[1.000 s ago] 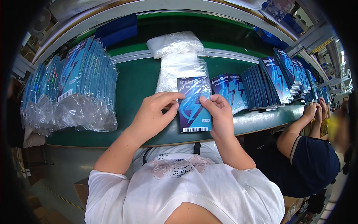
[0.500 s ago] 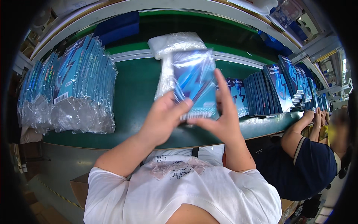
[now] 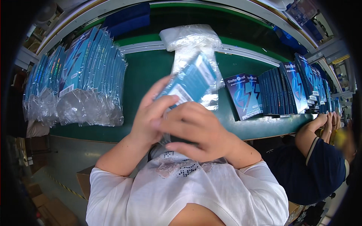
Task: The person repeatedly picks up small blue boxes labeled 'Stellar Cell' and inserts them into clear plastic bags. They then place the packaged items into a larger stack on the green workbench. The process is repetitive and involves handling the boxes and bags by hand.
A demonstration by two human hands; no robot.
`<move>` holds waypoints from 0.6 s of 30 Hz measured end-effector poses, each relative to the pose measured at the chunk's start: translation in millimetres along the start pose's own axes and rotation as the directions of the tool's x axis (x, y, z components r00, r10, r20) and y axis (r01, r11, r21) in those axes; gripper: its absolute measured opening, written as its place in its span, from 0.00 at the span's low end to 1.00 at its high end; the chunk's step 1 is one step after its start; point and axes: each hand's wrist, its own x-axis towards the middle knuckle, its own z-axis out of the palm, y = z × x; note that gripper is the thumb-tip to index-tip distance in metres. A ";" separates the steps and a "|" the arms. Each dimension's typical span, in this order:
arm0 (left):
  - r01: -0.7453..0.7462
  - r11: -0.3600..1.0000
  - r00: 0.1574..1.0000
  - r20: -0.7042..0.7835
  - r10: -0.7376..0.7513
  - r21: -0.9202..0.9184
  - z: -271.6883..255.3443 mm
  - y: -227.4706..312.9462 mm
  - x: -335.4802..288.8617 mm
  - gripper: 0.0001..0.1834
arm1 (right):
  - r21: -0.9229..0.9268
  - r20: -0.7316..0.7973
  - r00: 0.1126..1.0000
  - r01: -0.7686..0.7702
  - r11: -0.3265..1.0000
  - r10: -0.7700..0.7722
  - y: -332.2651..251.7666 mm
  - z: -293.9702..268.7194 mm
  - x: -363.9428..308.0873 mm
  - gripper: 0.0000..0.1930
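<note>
Both hands are drawing in closer to the chest than half a second ago, and the blue packet is tilting over, its clear sleeve now trailing up and away from them. Nearest the body, the right hand (image 3: pixel 196 132) is curling across the front, fingers bent and pressed against the lower end of the blue packet (image 3: pixel 192 81); the left hand (image 3: pixel 152 116) is lying just behind it, thumb and fingers pinching the same end from the other side. The packet is rising tilted above both hands, partly inside its clear plastic sleeve (image 3: pixel 209 100); the motion blur is hiding exactly how far in it sits. To do this well, the grip is probably needing to stay near the bottom edge so the film slides rather than bunches. Beyond the hands, a stack of empty clear bags (image 3: pixel 190 37) is lying on the green counter (image 3: pixel 145 73). Left of the hands, bagged packets (image 3: pixel 88 81) are standing in a row; right of them, unbagged blue boxes (image 3: pixel 279 90) are leaning together, near a co-worker's hands (image 3: pixel 324 122).
</note>
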 end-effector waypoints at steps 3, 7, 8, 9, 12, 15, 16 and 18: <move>0.047 0.849 0.975 -0.208 0.075 0.526 -19.2 4.0 1.9 0.25 | 0.090 -0.134 0.977 -0.153 0.984 0.164 4.2 -7.3 -7.7 0.27; 0.173 0.061 0.982 -0.177 0.072 0.983 -50.3 -22.6 -10.8 0.28 | -0.060 -0.250 0.896 -0.393 0.918 0.367 17.0 -35.0 -33.7 0.18; 0.126 0.049 0.985 -0.130 0.109 0.991 -48.3 -25.0 -13.3 0.28 | -0.128 -0.341 0.859 -0.444 0.887 0.381 25.6 -41.8 -43.7 0.17; 0.077 0.041 0.986 -0.082 0.145 0.996 -39.7 -20.8 -11.7 0.29 | -0.172 -0.434 0.786 -0.551 0.816 0.440 26.0 -49.7 -48.3 0.16; -0.150 0.122 0.986 0.139 0.096 0.981 -21.5 -6.3 -5.0 0.25 | -0.520 -0.552 0.678 -0.735 0.435 0.485 39.5 -64.3 -71.1 0.27; -0.399 0.220 0.913 0.407 0.012 0.890 -7.5 -3.2 6.3 0.19 | -0.704 -0.507 0.610 -0.701 0.116 0.609 55.0 -54.2 -101.9 0.35; -0.425 0.229 0.896 0.443 -0.030 0.876 -5.9 -5.2 8.6 0.19 | -0.686 -0.520 0.610 -0.715 0.132 0.599 56.9 -53.1 -106.0 0.35; -0.476 0.249 0.851 0.513 -0.113 0.844 -4.0 -11.1 14.2 0.18 | -0.649 -0.547 0.607 -0.742 0.165 0.577 59.0 -47.7 -105.5 0.37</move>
